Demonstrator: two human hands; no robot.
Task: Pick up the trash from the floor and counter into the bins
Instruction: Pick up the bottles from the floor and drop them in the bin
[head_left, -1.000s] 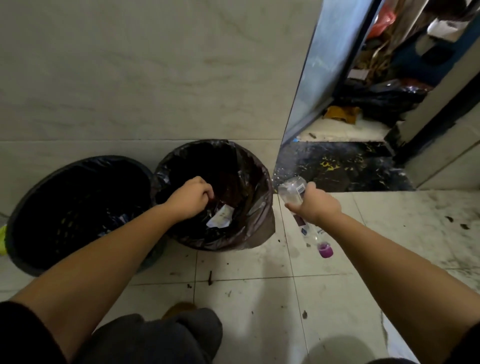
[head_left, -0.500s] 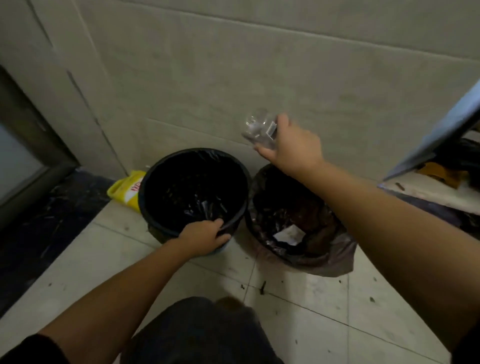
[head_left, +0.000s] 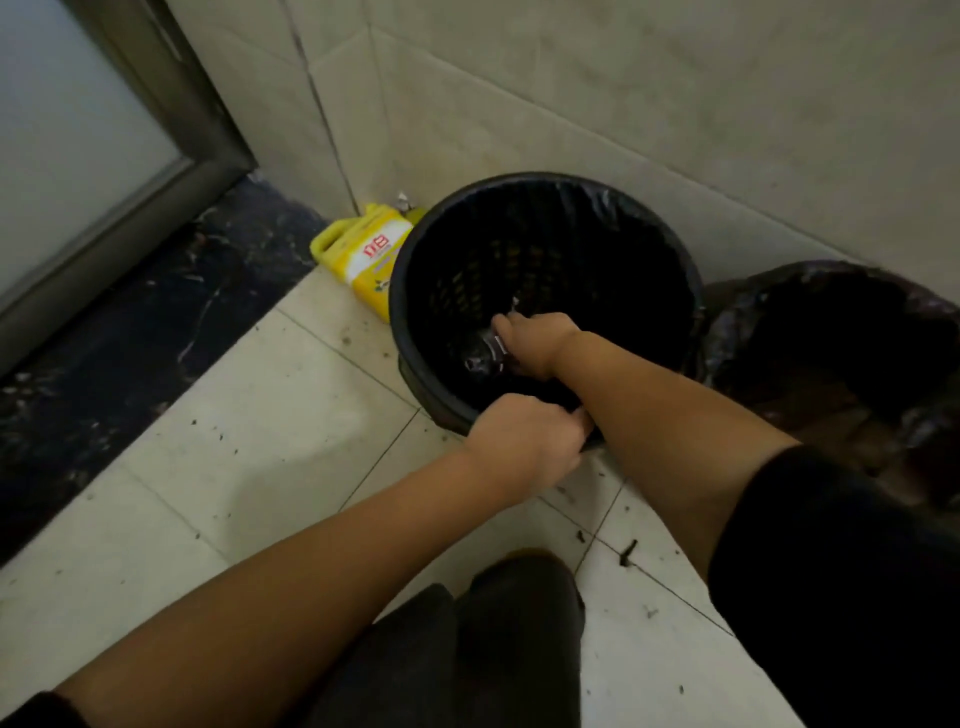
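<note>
Pale tiled wall (head_left: 649, 93) fills the upper right of the frame, meeting a speckled tiled floor (head_left: 249, 441) that runs across the lower left, with a dark stone threshold (head_left: 130, 322) and a frosted door (head_left: 67, 135) at the far left. At centre stands a black mesh bin (head_left: 670, 260) lined with a black bag, its mouth tilted toward the viewer. A second bin (head_left: 831, 332), wrapped in a dark, crumpled bag, sits just beside it at the right edge. Behind the mesh bin, against the wall, a yellow jug (head_left: 363, 254) with a red-lettered label lies on the floor. A person's knee in dark trousers (head_left: 467, 649) shows at the bottom of the frame. The left hand (head_left: 530, 441) is clamped on the near rim of the mesh bin. The right hand (head_left: 535, 343) reaches down inside that bin, its fingers closed around a clear plastic bottle (head_left: 483, 356), which sits low within the bin's mouth. Small bits of debris (head_left: 626, 552) dot the floor near the lower right.
</note>
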